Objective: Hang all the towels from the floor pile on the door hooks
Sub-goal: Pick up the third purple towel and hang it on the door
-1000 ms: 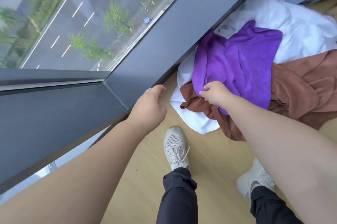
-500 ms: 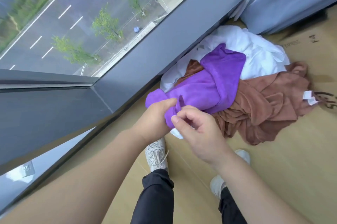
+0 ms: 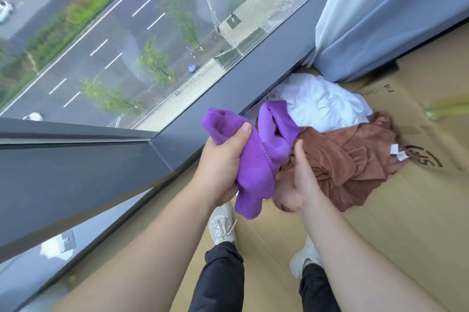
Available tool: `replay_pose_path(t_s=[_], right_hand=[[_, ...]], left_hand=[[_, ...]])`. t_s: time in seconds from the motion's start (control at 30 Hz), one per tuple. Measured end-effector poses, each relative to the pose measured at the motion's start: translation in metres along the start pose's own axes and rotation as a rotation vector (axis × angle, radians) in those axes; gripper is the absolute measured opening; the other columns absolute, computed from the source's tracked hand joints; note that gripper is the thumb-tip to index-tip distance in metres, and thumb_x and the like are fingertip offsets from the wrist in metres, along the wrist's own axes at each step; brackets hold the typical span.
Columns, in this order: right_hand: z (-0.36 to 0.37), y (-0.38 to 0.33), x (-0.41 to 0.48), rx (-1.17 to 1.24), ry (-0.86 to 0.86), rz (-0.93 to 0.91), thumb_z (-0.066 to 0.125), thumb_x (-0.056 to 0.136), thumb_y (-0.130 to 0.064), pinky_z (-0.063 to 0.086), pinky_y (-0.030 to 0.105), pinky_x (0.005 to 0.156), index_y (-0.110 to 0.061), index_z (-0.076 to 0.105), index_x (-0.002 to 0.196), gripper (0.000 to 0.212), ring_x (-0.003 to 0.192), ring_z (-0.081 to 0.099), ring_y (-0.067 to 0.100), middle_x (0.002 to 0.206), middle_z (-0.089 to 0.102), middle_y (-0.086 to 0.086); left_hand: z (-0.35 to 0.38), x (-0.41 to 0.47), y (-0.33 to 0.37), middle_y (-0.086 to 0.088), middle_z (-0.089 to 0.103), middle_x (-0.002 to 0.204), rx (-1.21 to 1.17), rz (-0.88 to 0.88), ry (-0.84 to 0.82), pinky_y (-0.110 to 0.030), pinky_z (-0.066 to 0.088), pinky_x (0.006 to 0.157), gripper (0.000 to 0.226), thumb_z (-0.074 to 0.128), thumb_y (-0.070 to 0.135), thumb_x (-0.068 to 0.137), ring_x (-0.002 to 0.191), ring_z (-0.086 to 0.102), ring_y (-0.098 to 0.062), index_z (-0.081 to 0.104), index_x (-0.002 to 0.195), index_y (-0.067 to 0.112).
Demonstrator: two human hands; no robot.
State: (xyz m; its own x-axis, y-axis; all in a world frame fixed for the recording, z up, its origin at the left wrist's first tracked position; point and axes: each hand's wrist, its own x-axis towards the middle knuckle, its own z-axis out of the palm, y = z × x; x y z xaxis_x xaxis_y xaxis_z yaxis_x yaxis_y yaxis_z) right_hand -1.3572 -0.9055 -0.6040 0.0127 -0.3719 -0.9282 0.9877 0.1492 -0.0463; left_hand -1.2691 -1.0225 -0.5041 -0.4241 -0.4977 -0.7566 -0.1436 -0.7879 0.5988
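A soft purple terry towel (image 3: 256, 159) is held bunched in the left hand (image 3: 223, 167), whose grip is closed around the cloth, the thumb pressed over its upper fold. One end of the towel is pushed out above the fist, and a rounded lobe is left hanging below it, above the pale laced sneaker (image 3: 221, 223) on the left foot. The far part of the towel is still draped back onto the floor pile, where it is laid against a crumpled white towel (image 3: 319, 103) and a rumpled rust-brown towel (image 3: 350, 156).

The right hand (image 3: 299, 179) is held just beside the purple towel, palm turned toward it. Its fingers are hidden behind the cloth, so it cannot be told whether anything is gripped by it. The brown towel is seen directly behind this hand, with a small white care label (image 3: 398, 153) shown at its right edge.

The pile is heaped on flattened tan cardboard (image 3: 406, 223) that is spread over the floor, close against the dark grey window frame (image 3: 228, 98). A pale blue curtain (image 3: 380, 14) is hung just beyond the white towel. A road with trees is seen far below through the glass. Dark trouser legs (image 3: 220, 278) are visible at the bottom edge.
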Motion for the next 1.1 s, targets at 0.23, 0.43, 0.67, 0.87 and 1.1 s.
replay_pose_path(t_s=[0.23, 0.43, 0.67, 0.87, 1.1], right_hand=[[0.080, -0.017, -0.082, -0.274, 0.006, -0.348, 0.045, 0.081, 0.008, 0.054, 0.032, 0.065, -0.002, 0.063, 0.088, 0.021, 0.064, 0.064, 0.024, 0.069, 0.063, 0.012], [0.129, -0.026, -0.221, -1.174, -0.098, -0.824, 0.045, 0.058, -0.005, 0.047, 0.027, 0.066, -0.010, 0.060, 0.076, 0.024, 0.066, 0.055, 0.011, 0.068, 0.061, -0.009], [0.152, -0.040, -0.360, -1.295, -0.138, -1.060, 0.058, 0.070, -0.016, 0.048, 0.021, 0.079, -0.026, 0.067, 0.091, 0.025, 0.087, 0.061, 0.008, 0.096, 0.063, 0.000], [0.171, -0.071, -0.458, -0.749, -0.376, -0.876, 0.058, 0.094, -0.021, 0.054, 0.025, 0.062, -0.013, 0.065, 0.104, 0.015, 0.072, 0.065, 0.016, 0.089, 0.069, 0.007], [0.199, -0.083, -0.554, -0.630, -0.715, -0.656, 0.077, 0.074, -0.040, 0.053, 0.047, 0.090, 0.002, 0.060, 0.119, 0.064, 0.096, 0.067, 0.032, 0.112, 0.066, 0.024]], left_hand=[[0.003, -0.063, 0.036, -0.004, 0.072, 0.101, 0.445, 0.045, 0.003, -0.037, 0.055, 0.088, 0.022, 0.065, 0.029, 0.088, 0.094, 0.069, -0.017, 0.062, 0.106, 0.018], [0.032, -0.123, 0.102, -0.017, 0.070, 0.106, -0.139, -0.267, -0.129, -0.043, 0.049, 0.096, 0.066, 0.051, 0.064, 0.082, 0.096, 0.069, -0.027, 0.067, 0.111, 0.008], [0.088, -0.215, 0.190, -0.022, 0.065, 0.093, -0.085, 0.214, -0.090, -0.055, 0.050, 0.090, 0.032, 0.070, 0.006, 0.075, 0.087, 0.065, -0.034, 0.063, 0.106, 0.001], [0.126, -0.311, 0.245, -0.011, 0.070, 0.087, 0.372, 0.592, -0.120, -0.044, 0.054, 0.084, 0.029, 0.071, 0.009, 0.066, 0.082, 0.065, -0.023, 0.066, 0.095, 0.004], [0.158, -0.417, 0.233, -0.002, 0.070, 0.085, 1.033, 0.837, 0.072, -0.029, 0.052, 0.079, 0.023, 0.078, 0.020, 0.073, 0.080, 0.065, -0.014, 0.063, 0.091, 0.017]])
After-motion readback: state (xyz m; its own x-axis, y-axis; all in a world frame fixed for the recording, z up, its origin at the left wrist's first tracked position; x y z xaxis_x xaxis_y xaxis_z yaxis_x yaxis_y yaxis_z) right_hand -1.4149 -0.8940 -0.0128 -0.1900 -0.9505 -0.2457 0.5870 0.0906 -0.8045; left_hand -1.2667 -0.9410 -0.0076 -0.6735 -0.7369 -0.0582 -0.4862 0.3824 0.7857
